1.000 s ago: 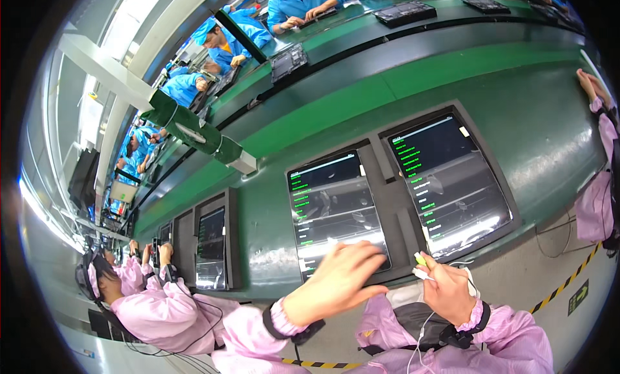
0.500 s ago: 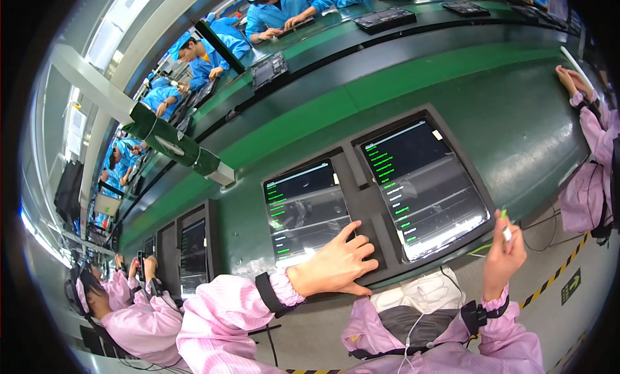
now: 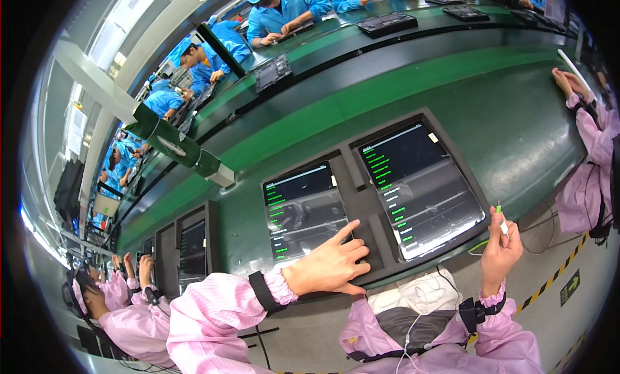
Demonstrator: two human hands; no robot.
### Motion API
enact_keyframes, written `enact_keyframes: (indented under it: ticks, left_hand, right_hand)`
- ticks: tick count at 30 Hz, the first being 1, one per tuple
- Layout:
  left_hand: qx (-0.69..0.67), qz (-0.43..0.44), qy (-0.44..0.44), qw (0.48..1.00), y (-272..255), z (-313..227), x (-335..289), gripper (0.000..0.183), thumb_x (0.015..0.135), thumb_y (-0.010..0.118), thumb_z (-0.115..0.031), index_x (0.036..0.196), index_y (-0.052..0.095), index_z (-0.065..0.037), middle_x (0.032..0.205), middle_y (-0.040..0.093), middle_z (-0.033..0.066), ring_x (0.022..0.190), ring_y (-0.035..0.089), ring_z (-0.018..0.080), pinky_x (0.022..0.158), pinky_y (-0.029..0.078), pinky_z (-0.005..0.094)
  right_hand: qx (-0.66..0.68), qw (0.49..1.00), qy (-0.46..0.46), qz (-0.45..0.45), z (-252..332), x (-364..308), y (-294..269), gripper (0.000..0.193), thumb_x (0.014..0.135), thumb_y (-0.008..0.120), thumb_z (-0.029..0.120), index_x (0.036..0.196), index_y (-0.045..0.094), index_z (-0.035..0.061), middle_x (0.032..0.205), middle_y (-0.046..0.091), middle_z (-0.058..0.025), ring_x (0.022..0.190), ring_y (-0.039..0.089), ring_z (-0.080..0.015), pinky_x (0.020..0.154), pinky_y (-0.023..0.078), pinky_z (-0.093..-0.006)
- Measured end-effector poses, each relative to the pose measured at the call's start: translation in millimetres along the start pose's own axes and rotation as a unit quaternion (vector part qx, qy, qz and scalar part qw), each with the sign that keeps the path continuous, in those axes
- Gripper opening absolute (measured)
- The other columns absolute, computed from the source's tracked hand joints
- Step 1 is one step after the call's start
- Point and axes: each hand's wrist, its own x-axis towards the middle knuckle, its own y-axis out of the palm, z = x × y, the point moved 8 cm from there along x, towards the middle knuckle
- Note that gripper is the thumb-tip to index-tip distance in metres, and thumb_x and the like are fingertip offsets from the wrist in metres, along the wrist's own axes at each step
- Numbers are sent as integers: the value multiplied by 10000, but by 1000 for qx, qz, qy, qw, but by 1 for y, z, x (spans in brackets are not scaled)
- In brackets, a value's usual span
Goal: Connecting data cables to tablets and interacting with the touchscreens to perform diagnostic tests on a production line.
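Two tablets lie screen-up in a dark foam tray (image 3: 352, 194). The left tablet (image 3: 300, 209) and the right tablet (image 3: 429, 193) both show lists of green and white lines on black. My left hand (image 3: 330, 263) hovers at the lower right corner of the left tablet, index finger stretched out and holding nothing. Whether its fingertip touches the tray cannot be told. Off the right tablet's lower right corner, my right hand (image 3: 501, 259) pinches a small white and green plug (image 3: 503, 227) between thumb and fingers, its green end up.
On the left, a person in pink (image 3: 132, 322) sits by another tray with a tablet (image 3: 192, 251). A green-wrapped post (image 3: 177, 145) rises behind. At right, another person's hands (image 3: 571, 83) are near a white stick (image 3: 573, 70). Blue-clad workers sit across the conveyor (image 3: 310, 93).
My left hand has shifted slightly left and down. My right hand has turned a little, showing more of the plug. The pink-clad person on the left has moved their hands.
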Motion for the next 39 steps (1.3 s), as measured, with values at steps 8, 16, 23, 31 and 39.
enact_keyframes:
  ticks: [8,16,23,31,39]
  left_hand:
    - [8,-25,5,1000,-2,5,8,387,732,653,-464,729,551,-91,800,488,62,831,524,216,1074,203,589]
    - [27,35,1,999,4,2,11,413,760,625,-485,721,562,-78,623,496,27,707,523,209,936,365,431]
    - [-44,88,-26,995,-6,-3,16,432,764,640,-450,629,585,-43,643,546,55,707,524,221,734,401,330]
    - [-96,88,-11,991,-13,-14,35,356,735,692,-365,696,598,-24,696,565,69,762,545,235,729,403,327]
    - [-97,39,-18,994,-3,-21,36,247,742,682,-242,741,583,-15,752,540,98,809,540,261,740,448,355]
  right_hand:
    - [-27,1000,-1,-6,-8,-1,-5,339,894,561,4,618,364,13,642,503,-34,872,613,-121,635,398,-179]
    - [-23,1000,6,-1,-8,-5,-6,354,883,575,-6,601,361,6,607,439,-18,816,599,-99,607,388,-173]
    - [-48,999,15,3,-13,-7,-8,392,877,579,-15,596,307,10,621,479,-28,660,477,-35,554,351,-166]
    - [-30,999,34,15,-17,-6,2,416,885,572,-2,591,280,30,693,554,-73,717,540,-52,542,357,-171]
    - [-21,999,47,5,-14,-9,-2,401,884,588,34,583,323,49,669,568,-69,648,551,-70,542,385,-183]
